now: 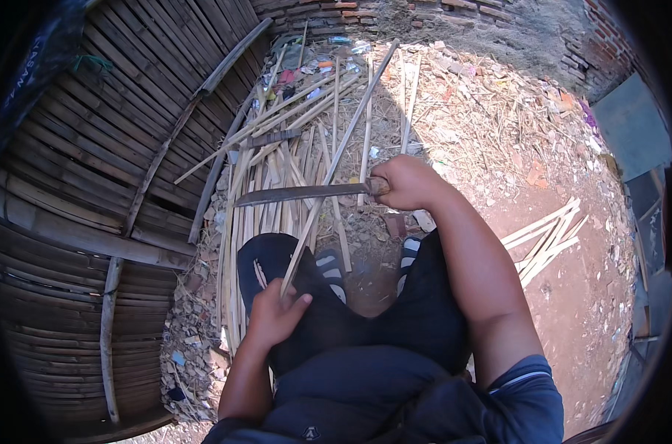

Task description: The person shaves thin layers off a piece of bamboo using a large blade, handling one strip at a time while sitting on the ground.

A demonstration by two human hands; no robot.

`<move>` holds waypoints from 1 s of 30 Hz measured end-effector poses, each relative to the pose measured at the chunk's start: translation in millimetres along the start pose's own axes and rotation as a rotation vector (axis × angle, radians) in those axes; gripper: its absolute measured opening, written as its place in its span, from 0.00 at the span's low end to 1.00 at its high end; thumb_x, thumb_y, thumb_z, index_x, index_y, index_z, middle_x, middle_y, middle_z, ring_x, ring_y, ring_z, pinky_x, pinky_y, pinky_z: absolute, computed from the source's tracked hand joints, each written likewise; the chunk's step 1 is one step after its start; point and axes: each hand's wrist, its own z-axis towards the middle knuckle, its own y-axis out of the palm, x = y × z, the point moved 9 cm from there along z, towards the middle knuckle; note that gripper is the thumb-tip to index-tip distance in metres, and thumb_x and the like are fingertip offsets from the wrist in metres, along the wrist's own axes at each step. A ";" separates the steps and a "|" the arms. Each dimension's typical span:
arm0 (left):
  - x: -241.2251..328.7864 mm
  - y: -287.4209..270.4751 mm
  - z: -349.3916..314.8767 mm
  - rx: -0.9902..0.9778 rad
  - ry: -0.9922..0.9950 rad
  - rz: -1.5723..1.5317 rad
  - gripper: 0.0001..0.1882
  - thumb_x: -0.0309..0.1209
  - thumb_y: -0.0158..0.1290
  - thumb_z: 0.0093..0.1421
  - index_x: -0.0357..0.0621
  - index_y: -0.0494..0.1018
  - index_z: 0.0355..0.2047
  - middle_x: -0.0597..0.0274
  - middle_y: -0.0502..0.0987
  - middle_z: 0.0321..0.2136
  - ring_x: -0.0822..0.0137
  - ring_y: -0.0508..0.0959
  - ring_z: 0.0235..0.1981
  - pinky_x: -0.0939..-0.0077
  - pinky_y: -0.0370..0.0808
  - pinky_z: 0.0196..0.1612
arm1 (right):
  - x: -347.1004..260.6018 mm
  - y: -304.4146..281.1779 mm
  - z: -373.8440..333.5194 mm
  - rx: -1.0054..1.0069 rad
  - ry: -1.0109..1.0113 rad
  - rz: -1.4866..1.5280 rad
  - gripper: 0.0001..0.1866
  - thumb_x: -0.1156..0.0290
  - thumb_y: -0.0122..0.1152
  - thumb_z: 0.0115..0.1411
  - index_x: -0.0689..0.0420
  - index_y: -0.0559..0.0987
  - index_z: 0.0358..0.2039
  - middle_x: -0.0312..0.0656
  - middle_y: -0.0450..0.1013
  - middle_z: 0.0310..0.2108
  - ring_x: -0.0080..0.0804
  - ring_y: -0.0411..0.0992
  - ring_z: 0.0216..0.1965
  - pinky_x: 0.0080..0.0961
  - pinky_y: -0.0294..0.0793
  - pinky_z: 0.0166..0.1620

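My right hand (408, 183) is closed round the wooden handle of a machete (299, 194). Its long dark blade points left, lying across a long bamboo strip (349, 127) in the head view. The strip's near end is in my left hand (275, 314), fingers wrapped round it beside my left knee. From there it slants up and away to the right, its far end near the brick wall. Whether the blade touches the strip or hangs just above it, I cannot tell.
Many split bamboo strips (277, 200) lie in a pile before my left leg, with a dark blade-like piece (271, 139) across them. Another bundle of strips (547, 240) lies on the right. A bamboo wall (92, 148) stands left, a brick wall (454, 26) behind. Debris covers the ground.
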 end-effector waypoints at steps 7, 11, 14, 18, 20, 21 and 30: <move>8.4 -1.5 7.0 -0.034 0.025 0.026 0.14 0.30 0.68 0.63 0.39 0.72 0.36 0.75 0.64 0.17 0.81 0.63 0.21 0.78 0.64 0.25 | 67.9 -38.8 -12.1 0.358 0.441 0.187 0.18 0.55 0.71 0.60 0.56 0.84 0.42 0.53 0.82 0.37 0.56 0.81 0.43 0.48 0.81 0.47; 7.1 2.9 3.8 -0.032 0.007 -0.052 0.14 0.29 0.68 0.62 0.40 0.72 0.36 0.76 0.64 0.18 0.81 0.62 0.21 0.78 0.63 0.25 | 12.7 -27.1 -15.6 0.296 0.132 0.048 0.16 0.57 0.72 0.58 0.56 0.83 0.38 0.53 0.81 0.34 0.57 0.81 0.40 0.49 0.81 0.46; 0.2 -1.2 2.6 -0.042 -0.024 -0.037 0.17 0.35 0.71 0.59 0.39 0.74 0.36 0.67 0.69 0.16 0.76 0.68 0.20 0.73 0.68 0.26 | -41.1 -6.6 -11.3 0.066 -0.169 -0.052 0.14 0.60 0.72 0.57 0.57 0.83 0.35 0.52 0.81 0.33 0.56 0.81 0.40 0.49 0.81 0.46; 0.1 -3.9 -2.5 -0.048 0.029 -0.038 0.16 0.32 0.70 0.60 0.40 0.73 0.36 0.70 0.66 0.17 0.79 0.65 0.21 0.77 0.65 0.25 | -32.0 -3.2 -4.6 0.122 -0.161 0.008 0.16 0.58 0.74 0.57 0.56 0.84 0.37 0.52 0.81 0.32 0.57 0.80 0.38 0.49 0.79 0.42; 0.8 -3.7 -0.9 -0.053 0.023 -0.079 0.14 0.27 0.68 0.62 0.42 0.71 0.36 0.77 0.63 0.19 0.82 0.62 0.23 0.81 0.62 0.26 | 15.1 -23.0 0.7 0.238 0.059 0.096 0.15 0.60 0.73 0.56 0.57 0.84 0.37 0.53 0.81 0.34 0.55 0.81 0.40 0.49 0.81 0.45; -1.6 -5.0 0.8 -0.042 0.011 -0.086 0.14 0.29 0.69 0.61 0.41 0.72 0.36 0.74 0.64 0.18 0.80 0.63 0.22 0.79 0.63 0.26 | 38.8 -35.7 -0.8 0.316 0.192 0.116 0.16 0.59 0.73 0.56 0.56 0.85 0.39 0.54 0.82 0.34 0.55 0.81 0.40 0.49 0.80 0.45; -3.4 -1.5 1.5 -0.036 0.037 -0.111 0.16 0.33 0.71 0.60 0.40 0.73 0.35 0.69 0.67 0.15 0.77 0.65 0.19 0.74 0.66 0.24 | 11.4 -35.7 -18.3 0.433 -0.002 0.087 0.16 0.59 0.74 0.56 0.57 0.84 0.37 0.52 0.80 0.31 0.57 0.80 0.38 0.47 0.78 0.42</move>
